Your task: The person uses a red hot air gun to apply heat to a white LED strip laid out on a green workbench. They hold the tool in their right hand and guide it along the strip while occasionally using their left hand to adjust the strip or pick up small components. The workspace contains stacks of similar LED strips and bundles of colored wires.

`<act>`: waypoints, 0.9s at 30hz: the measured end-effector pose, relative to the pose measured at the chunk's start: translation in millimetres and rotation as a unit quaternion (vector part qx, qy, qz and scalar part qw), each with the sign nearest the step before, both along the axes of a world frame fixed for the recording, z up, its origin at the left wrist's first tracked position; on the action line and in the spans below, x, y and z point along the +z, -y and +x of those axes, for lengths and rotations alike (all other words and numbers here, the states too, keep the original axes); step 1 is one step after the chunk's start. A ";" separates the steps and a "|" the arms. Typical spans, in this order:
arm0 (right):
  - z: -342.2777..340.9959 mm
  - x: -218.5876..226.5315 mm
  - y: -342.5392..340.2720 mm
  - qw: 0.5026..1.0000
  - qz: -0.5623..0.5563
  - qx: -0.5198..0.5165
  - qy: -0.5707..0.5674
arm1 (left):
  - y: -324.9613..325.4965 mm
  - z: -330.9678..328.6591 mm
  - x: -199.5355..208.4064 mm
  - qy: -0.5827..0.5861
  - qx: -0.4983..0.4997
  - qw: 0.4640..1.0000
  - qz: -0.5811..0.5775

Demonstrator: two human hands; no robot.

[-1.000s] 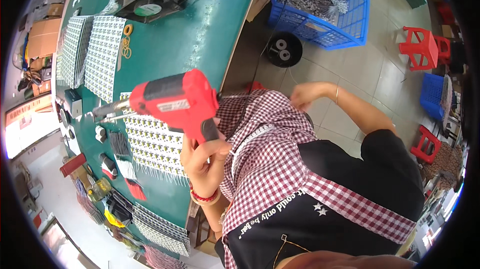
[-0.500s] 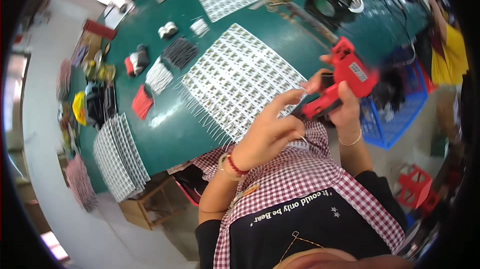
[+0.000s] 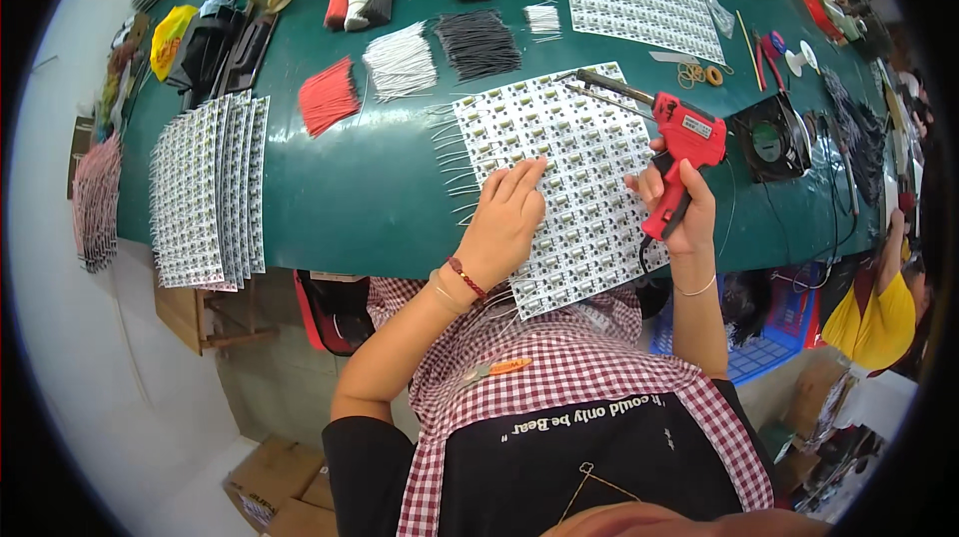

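My right hand (image 3: 679, 207) grips a red soldering gun (image 3: 689, 127) by its handle. Its long metal tip points left over the far part of a white circuit-board panel (image 3: 589, 177). My left hand (image 3: 511, 217) lies on the panel's left part, fingers stretched forward and pressing on the small boards; whether a wire lies under them is hidden. Thin white wires (image 3: 455, 172) stick out along the panel's left edge. The panel's near corner reaches over the table edge, above my checked apron (image 3: 539, 337).
On the green table (image 3: 330, 197) lie red wires (image 3: 328, 97), white wires (image 3: 400, 62) and black wires (image 3: 478, 44) in piles. Stacked wired panels (image 3: 205, 197) stand at the left. A small black fan (image 3: 771, 137) is at the right, above a blue crate (image 3: 764, 352).
My left hand has moved from beside the soldering gun's handle onto the panel. The gun now hangs over the panel, its tip turned further left. The whole view has swung round.
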State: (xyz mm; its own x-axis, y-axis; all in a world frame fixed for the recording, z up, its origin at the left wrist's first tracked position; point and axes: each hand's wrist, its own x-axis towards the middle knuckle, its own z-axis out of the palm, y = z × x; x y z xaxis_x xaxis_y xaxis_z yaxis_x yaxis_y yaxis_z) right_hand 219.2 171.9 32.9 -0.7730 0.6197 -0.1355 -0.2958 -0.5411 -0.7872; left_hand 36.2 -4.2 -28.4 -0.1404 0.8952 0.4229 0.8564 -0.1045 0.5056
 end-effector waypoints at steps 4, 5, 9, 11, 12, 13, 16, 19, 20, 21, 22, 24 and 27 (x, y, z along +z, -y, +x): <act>-3.0 -18.4 -0.9 0.997 -0.030 0.004 -0.069 | 5.1 1.6 1.8 0.005 0.009 1.000 0.000; -1.0 -22.5 1.3 0.996 -0.034 -0.001 -0.078 | 7.2 2.3 3.0 0.002 0.014 1.000 -0.004; 0.9 -28.0 17.0 0.994 -0.069 -0.020 -0.082 | 14.4 -5.8 2.9 0.044 0.002 0.999 -0.021; 2.9 -30.2 26.7 0.995 -0.064 -0.033 -0.065 | 16.9 -9.6 2.6 0.053 -0.007 0.998 -0.029; 1.9 -32.1 29.9 0.996 -0.053 -0.036 -0.062 | 17.9 -11.7 2.8 0.057 -0.011 0.998 -0.033; 2.8 -33.4 34.0 0.997 -0.044 -0.036 -0.056 | 20.0 -10.7 4.7 0.064 -0.007 0.997 -0.028; -1.3 -34.6 44.0 0.998 -0.015 -0.034 -0.044 | 25.9 -17.0 8.8 0.078 -0.014 0.996 -0.037; -9.8 -35.3 52.5 0.999 0.003 -0.038 -0.037 | 39.4 -29.9 17.4 0.166 -0.006 0.985 -0.054; -11.2 -35.4 53.3 0.998 0.005 -0.041 -0.037 | 44.2 -36.2 20.7 0.202 -0.002 0.978 -0.060; -12.9 -35.2 53.7 0.998 0.007 -0.045 -0.037 | 48.0 -43.7 26.5 0.219 0.028 0.975 -0.020; -14.7 -31.4 54.7 0.999 0.003 -0.042 -0.027 | 56.9 -51.9 32.3 0.195 0.075 0.978 -0.008; 0.4 -28.3 49.2 0.999 -0.002 -0.036 -0.010 | 67.8 -54.7 38.1 0.141 0.165 0.976 0.018; 4.9 -17.8 49.4 0.999 0.010 -0.015 0.034 | 72.3 -77.0 43.7 0.188 0.259 0.947 -0.028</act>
State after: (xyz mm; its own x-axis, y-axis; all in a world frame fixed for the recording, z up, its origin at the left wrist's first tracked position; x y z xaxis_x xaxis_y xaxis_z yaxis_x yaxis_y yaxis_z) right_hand 224.1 122.5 15.1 -0.7439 0.6450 -0.1747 -0.2562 -0.5167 -0.8169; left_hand -40.7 -76.5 15.4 -0.6975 0.6851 0.2102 0.5444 0.3158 0.7771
